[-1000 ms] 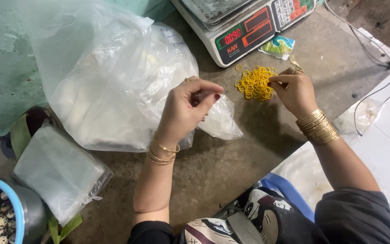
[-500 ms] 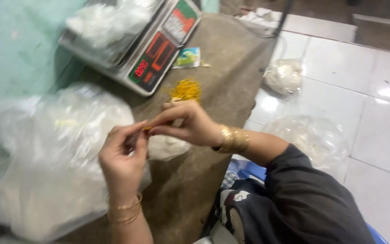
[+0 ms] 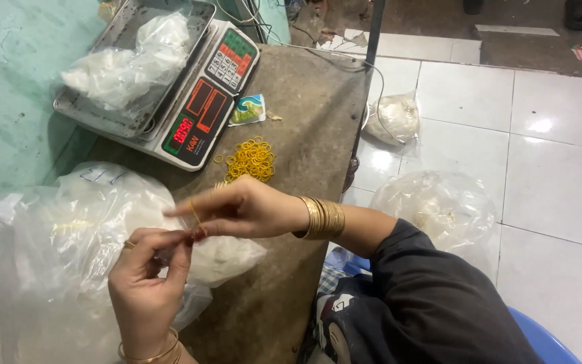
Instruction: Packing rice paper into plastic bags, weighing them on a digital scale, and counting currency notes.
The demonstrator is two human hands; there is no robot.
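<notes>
left hand [image 3: 146, 280] raised palm-up over the plastic bag [image 3: 69, 256], fingers pinched on its twisted neck. right hand [image 3: 244, 209] reaches across from the right, wrist level, thumb and forefinger gripping a yellow rubber band [image 3: 195, 217], seemingly looped at the neck. loose bands [image 3: 250, 160] lie on the counter [image 3: 304, 121] beside the scale [image 3: 170, 81].

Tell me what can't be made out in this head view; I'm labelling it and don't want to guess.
- Head view: the neck of the small bag is hidden by the left hand and right hand.
- The rubber band is too thin to tell how many turns it makes.
- The big plastic bag is cut off by the left edge; its contents blur behind film.
- The bag on the scale shows only white.
</notes>
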